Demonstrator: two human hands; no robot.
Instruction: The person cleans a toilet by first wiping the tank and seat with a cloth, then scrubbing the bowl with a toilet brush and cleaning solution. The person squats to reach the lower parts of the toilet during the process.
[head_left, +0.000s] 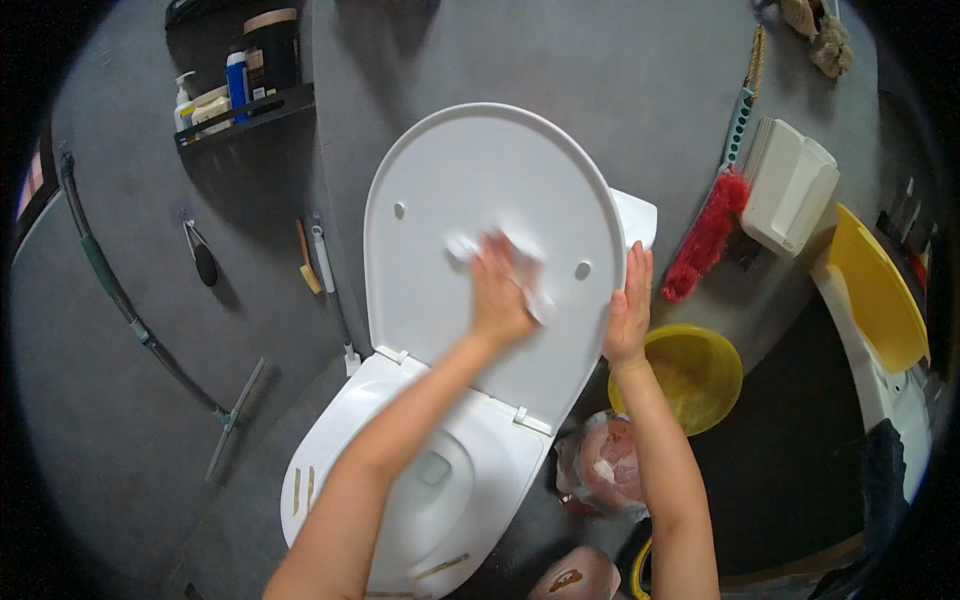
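A white toilet lid (442, 172) stands raised, its inner face with two small bumpers towards me. My left hand (501, 289) presses a crumpled white tissue or cloth (538, 304) flat against the middle of that face; hand and cloth are blurred. At the lid's right edge my right hand (628, 307) is upright, its palm and thumb against the rim. Below the hinges lies the white toilet bowl (487, 480), open at the top, with water inside. Brown strips mark its rim. My left forearm crosses in front of the bowl and hides part of it.
Right of the toilet are a yellow bucket (690, 382) and a lined waste bin (600, 465). A red duster (709, 232) and a white holder (791, 187) hang on the wall. At left are a squeegee (234, 420), brushes (322, 259) and a black shelf (247, 116) with bottles.
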